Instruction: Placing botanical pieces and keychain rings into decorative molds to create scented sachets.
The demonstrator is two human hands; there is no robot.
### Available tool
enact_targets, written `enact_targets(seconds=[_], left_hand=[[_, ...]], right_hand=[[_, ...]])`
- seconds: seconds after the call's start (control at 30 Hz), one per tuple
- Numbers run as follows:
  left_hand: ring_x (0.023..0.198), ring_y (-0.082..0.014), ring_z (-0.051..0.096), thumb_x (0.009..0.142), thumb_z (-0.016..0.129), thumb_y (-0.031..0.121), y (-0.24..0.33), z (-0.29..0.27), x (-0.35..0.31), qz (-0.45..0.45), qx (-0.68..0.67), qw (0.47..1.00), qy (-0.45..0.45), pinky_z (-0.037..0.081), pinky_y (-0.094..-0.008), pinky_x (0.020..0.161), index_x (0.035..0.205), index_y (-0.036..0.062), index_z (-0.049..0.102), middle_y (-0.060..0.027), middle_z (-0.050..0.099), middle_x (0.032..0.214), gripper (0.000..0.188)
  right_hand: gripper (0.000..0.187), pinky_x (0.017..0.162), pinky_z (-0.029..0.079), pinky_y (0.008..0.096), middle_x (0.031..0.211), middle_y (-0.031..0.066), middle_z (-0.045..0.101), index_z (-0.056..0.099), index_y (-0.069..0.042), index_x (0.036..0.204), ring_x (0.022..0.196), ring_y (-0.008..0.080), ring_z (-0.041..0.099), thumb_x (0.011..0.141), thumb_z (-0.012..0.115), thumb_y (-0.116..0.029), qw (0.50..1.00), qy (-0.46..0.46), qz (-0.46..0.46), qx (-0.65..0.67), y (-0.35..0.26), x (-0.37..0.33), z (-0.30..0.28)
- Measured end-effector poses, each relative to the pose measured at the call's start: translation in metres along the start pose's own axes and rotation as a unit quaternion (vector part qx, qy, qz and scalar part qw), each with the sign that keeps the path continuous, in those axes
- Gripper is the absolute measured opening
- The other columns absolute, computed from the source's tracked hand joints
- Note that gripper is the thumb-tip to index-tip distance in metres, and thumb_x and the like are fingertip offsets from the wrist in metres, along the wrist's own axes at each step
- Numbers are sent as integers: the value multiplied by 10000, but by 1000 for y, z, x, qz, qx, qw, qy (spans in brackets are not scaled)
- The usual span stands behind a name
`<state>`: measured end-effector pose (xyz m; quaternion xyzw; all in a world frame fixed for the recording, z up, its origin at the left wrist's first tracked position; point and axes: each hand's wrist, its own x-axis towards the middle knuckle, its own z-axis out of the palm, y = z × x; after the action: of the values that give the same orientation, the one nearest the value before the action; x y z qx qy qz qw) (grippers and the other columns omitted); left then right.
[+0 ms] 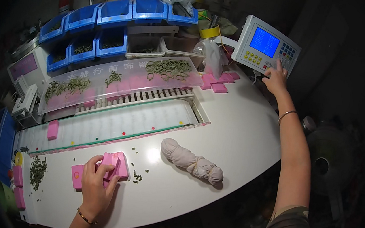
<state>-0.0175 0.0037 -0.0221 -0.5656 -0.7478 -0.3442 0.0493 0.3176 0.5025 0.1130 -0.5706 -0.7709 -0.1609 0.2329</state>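
Note:
My left hand point(95, 189) is closed on a pink block point(115, 164), its thumb and fingers on opposite sides. The held block is tilted above another pink block point(124, 167), partly hidden by it and my fingers. Just left of my hand, a pink block with a ring mark point(77, 175) lies on the white table. At the upper right, my right hand point(277, 81) reaches to the control panel point(243, 43), which has a lit blue screen. One finger is stretched out against its keys, the thumb stands apart, and nothing is held.
A rolled cloth bundle point(193, 161) lies mid-table. Small green pieces point(37, 173) form a pile at the left. Behind runs a glass-edged white strip point(113, 126) with a pink block point(53, 130) on it. Farther back are a clear tray point(124, 88) of green rings and blue bins point(115, 11).

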Motion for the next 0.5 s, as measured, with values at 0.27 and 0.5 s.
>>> enact_targets(seconds=[0.27, 0.5], left_hand=[[1099, -373, 530, 741, 753, 61, 1, 0, -1, -24, 1, 1000, -14, 443, -442, 915, 998, 45, 618, -201, 543, 1209, 291], [1092, -379, 528, 740, 756, 66, 4, 1, 0, -21, 2, 1000, -14, 443, -449, 913, 1010, 51, 615, -203, 539, 1205, 305]], right_hand=[[265, 1119, 350, 399, 1602, 165, 200, 729, -142, 934, 1312, 423, 382, 687, 818, -182, 999, 4, 40, 17, 2, 12, -3], [239, 1127, 326, 438, 1585, 222, 205, 720, -155, 923, 1318, 468, 362, 702, 785, -218, 1000, 26, 10, -2, -2, 6, 1]])
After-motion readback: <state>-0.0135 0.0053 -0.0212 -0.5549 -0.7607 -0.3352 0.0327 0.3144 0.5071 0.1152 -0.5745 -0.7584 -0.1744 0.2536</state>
